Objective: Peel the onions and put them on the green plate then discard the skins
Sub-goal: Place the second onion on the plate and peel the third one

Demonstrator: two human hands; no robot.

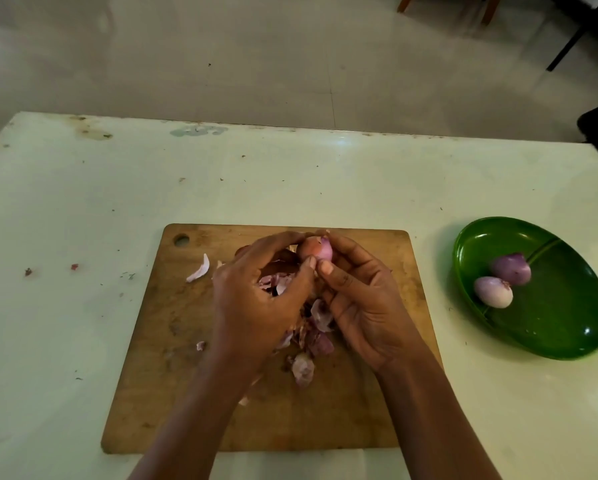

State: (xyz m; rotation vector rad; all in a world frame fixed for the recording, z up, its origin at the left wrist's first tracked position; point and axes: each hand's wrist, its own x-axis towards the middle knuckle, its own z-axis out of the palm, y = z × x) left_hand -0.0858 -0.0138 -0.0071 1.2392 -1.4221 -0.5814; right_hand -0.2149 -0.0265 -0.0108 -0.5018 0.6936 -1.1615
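At frame centre, I hold the onion [314,250] pinched between left hand [256,299] and right hand [363,306] above the skins [304,365]; thumbnails digging in too deep could gouge its flesh.

wooden cutting board [152,393] on pale table [83,202] | tiled floor [256,64] beyond | possibly chair legs [488,8] top right

I see an orange-pink and purple onion [314,250], two pale purple peeled onions [511,268] on the green plate [560,306], pinkish skins [320,318], brown board [173,375].
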